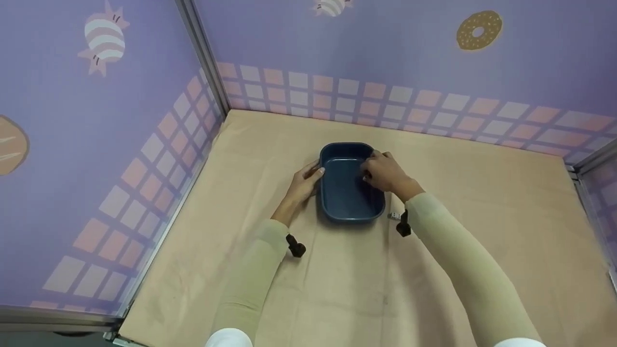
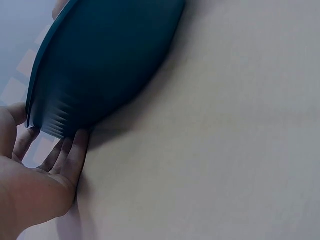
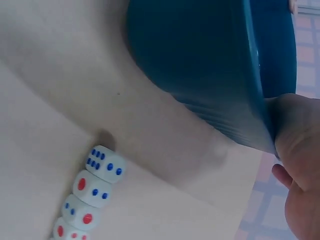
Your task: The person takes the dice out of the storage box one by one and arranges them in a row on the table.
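Note:
A dark blue rectangular plastic bin (image 1: pixel 350 214) with rounded corners has a hand at either long side. My left hand (image 1: pixel 304 184) holds its left wall; in the left wrist view the thumb (image 2: pixel 19 113) is at the rim and the other fingers (image 2: pixel 75 155) press the ribbed outside. The right hand (image 1: pixel 384 172) is bent over the right rim, gripping the wall, with part of it inside the bin. Its fingertips are mostly hidden behind the wall (image 3: pixel 215 65) in the right wrist view. Several white dice (image 3: pixel 92 189) with red and blue dots lie in a row near the right wrist.
A beige cloth (image 1: pixel 270 144) with creases covers the table. Purple panels (image 1: pixel 385 43) with a checked border stand behind and on the left, joined by a metal post (image 1: pixel 207 53). Another panel (image 1: pixel 600 193) stands at the far right.

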`<action>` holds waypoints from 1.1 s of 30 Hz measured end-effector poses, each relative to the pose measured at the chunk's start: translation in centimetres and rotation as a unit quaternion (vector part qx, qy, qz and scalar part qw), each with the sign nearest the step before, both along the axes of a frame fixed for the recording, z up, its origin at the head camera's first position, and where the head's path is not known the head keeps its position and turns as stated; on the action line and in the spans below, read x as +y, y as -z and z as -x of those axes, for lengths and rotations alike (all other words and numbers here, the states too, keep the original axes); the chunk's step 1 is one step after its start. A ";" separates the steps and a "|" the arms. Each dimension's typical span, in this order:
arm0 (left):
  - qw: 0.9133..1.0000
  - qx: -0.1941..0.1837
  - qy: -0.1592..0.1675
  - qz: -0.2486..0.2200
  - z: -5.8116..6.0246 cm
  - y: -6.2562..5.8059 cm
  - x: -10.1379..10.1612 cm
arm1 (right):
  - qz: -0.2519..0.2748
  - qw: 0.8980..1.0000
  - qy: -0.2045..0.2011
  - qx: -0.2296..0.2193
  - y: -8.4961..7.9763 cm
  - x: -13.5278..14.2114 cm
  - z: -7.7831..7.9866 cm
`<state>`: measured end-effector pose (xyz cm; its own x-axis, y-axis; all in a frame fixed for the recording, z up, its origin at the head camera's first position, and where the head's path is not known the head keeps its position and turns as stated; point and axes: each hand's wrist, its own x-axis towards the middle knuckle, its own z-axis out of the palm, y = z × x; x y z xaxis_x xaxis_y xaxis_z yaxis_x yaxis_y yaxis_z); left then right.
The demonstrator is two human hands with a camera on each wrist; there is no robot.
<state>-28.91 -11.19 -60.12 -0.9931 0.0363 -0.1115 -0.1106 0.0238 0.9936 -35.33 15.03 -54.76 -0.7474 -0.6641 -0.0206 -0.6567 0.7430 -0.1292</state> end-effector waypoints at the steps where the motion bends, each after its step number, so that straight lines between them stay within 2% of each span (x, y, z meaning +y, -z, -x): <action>1: 1.000 0.001 -0.001 0.001 0.0 0.0 0.1 | 0.014 1.000 -0.001 0.002 -0.1 0.2 -0.1; 8: 0.999 -0.021 0.008 -0.038 -0.2 -0.3 0.3 | 0.127 0.992 -0.022 0.000 -1.5 1.5 -1.7; 14: 0.999 -0.022 0.005 -0.042 -0.2 -0.2 0.3 | 0.221 0.974 -0.030 -0.047 -3.6 3.1 -3.5; 19: 0.999 -0.021 0.000 -0.031 -0.2 0.1 0.1 | 0.268 0.959 -0.029 -0.084 -5.0 5.3 -5.3; 24: 1.000 -0.023 -0.001 -0.019 0.0 0.1 0.0 | 0.317 0.942 -0.027 -0.106 -5.4 7.7 -7.2; 27: 0.999 -0.026 -0.002 -0.023 0.0 0.0 0.0 | 0.342 0.932 -0.014 -0.118 -6.5 8.6 -9.0; 31: 1.000 -0.020 -0.005 -0.017 0.0 0.0 0.2 | 0.368 0.920 0.011 -0.133 -6.5 10.4 -10.2; 33: 0.999 -0.025 -0.005 -0.025 0.0 0.0 0.3 | 0.377 0.915 0.023 -0.139 -5.5 12.0 -10.1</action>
